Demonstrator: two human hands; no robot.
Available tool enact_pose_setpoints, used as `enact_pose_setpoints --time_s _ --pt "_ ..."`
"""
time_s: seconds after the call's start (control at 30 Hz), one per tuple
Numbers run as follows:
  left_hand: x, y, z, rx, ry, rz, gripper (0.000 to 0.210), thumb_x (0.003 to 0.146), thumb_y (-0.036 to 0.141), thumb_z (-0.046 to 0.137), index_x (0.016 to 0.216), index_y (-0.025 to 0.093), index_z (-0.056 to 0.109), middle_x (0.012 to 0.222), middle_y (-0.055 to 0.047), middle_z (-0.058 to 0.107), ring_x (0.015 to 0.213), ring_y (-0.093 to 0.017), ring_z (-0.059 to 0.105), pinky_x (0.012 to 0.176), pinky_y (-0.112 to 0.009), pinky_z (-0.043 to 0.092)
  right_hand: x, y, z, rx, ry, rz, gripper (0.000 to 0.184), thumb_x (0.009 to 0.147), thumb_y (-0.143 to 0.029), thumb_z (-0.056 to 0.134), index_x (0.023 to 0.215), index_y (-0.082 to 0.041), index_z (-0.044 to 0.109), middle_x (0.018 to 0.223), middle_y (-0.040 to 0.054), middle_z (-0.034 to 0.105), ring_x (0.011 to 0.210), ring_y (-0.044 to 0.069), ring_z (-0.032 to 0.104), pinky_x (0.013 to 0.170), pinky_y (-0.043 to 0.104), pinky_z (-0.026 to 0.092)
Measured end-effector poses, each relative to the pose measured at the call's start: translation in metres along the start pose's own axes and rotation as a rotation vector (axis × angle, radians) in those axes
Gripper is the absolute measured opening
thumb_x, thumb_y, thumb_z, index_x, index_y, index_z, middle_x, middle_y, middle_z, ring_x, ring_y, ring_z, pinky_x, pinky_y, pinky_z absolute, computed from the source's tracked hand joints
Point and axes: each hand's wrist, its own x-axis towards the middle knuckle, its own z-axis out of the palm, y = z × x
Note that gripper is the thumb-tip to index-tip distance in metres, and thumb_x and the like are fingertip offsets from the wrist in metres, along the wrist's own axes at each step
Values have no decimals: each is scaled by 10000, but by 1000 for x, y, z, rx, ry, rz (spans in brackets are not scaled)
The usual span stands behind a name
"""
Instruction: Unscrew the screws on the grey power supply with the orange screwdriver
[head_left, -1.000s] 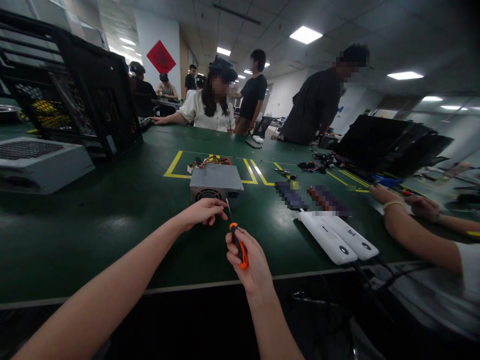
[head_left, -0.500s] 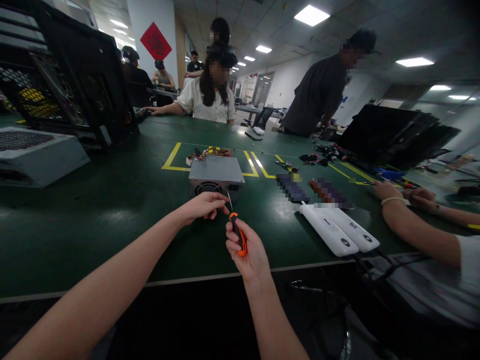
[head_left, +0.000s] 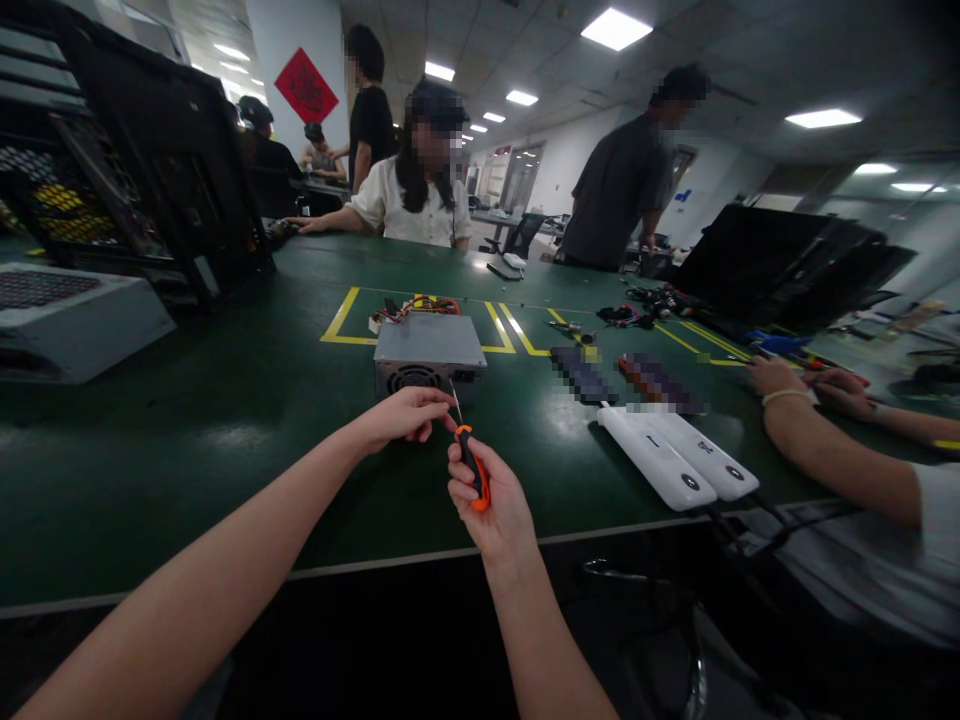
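My right hand is wrapped round the black and orange handle of a screwdriver. Its thin metal shaft points up and away, with the tip close to the rear face of a grey computer power supply. My left hand is in front of that face, fingers curled and fingertips at the shaft, seemingly pinching it. Part of the fan grille and the box's lower edge are hidden behind this hand. A bundle of coloured cables lies at the far side of the box. Whatever the tip touches is too small to make out.
At left stand an open black computer case and another power supply. To the right lie two phones, white power banks and loose cables. A co-worker's hands work at far right. Another person sits opposite.
My hands and the screwdriver keep nearly the same pose at the power supply. The view has shifted slightly, and two standing people in the background have moved.
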Motion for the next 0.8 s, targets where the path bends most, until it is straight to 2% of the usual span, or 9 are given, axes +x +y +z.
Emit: enact_pose_setpoints --time_s 0.33,0.43,0.57,0.67,0.8 --pt "-2 2 0 10 -4 4 355 785 403 522 1025 148 576 875 -72 641 422 -29 427 356 -159 217 3 3 4 45 -4 -1 111 790 -148 476 847 -116 565 623 0 543 430 8 367 346 78 284" --pt "-4 4 3 -10 -9 8 357 789 440 505 963 147 610 746 -34 615 417 -31 404 358 -166 205 5 5 4 50 3 -26 91 796 -142 471 806 -122 559 621 5 552 432 12 374 358 85 303" --pt "-3 4 9 -31 3 17 330 770 441 536 861 142 641 498 34 466 407 -41 359 372 -170 183 7 8 4 51 2 -51 80 796 -151 478 770 -132 551 623 5 559 448 18 395 377 96 318" --pt "-1 3 12 -69 54 6 291 755 419 562 771 137 631 425 60 391 376 -32 292 378 -178 149 7 10 3 27 -5 -66 45 766 -171 528 772 -133 552 627 8 566 462 23 415 393 108 326" --pt "3 1 12 -117 84 -5 275 734 406 587 714 133 612 403 74 361 359 -22 233 385 -193 105 1 15 2 -116 -10 -166 159 755 -257 570 863 -142 548 735 27 588 528 48 484 434 149 374"
